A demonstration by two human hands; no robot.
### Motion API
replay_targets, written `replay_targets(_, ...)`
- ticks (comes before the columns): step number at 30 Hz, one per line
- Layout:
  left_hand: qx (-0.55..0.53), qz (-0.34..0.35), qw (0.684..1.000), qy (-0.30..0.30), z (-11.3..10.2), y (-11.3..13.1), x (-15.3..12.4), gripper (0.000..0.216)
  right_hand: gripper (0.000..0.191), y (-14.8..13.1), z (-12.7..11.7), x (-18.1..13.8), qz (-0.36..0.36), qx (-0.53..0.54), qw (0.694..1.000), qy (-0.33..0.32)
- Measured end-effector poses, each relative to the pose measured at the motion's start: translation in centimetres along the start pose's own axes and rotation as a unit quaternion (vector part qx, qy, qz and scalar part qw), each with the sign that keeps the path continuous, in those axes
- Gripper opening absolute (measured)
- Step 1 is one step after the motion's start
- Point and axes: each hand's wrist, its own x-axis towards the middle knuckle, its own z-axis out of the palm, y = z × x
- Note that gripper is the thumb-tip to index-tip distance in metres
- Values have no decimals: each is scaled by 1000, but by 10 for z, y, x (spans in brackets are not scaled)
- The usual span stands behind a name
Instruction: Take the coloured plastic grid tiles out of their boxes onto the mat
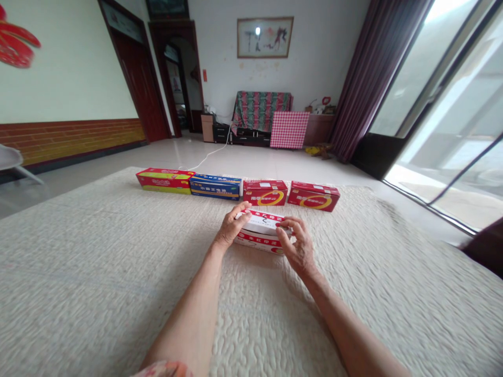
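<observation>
Steadying the white box (256,232) by its two ends is, as I judge it, the step in hand; my left hand (230,228) has its thumb on top at the left end, the other fingers partly hidden, so I cannot tell whether it truly grips; my right hand (299,247) is curled, thumb and forefinger seemingly pinching the right end of the top; a dark line under the top's front edge hints that it sits loose, so any further move calls, I think, for a light, even touch that spares the card; the box rests towards the quilt's (118,262) far edge, just on my side of a row running along that edge: yellow-red box (165,181) nearest the far left corner, then blue box (215,187), red box (264,193) and second red box (313,197); the quilt is pale and rippled; beyond it lie a shiny floor (251,159), a checked cloth (290,130), a framed picture (265,37) and, on the right, a purple curtain (373,63) beside bright glass (444,115).
</observation>
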Motion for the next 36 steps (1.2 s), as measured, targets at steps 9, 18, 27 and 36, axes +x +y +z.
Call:
replay_targets(9,96,82,991,-49,4,12,0,29,24,0,-4,3,19,-13,999,-28)
replay_targets(18,-96,-91,977,-169,-10,11,-5,65,27,-2,-9,8,16,-55,998,-41)
replay_targets(27,-62,-70,980,-177,-16,1,0,64,20,-1,-9,9,1,-65,997,-42)
replay_targets(36,-53,-81,975,-200,-17,4,-2,71,23,-7,-14,12,-14,-78,994,-80)
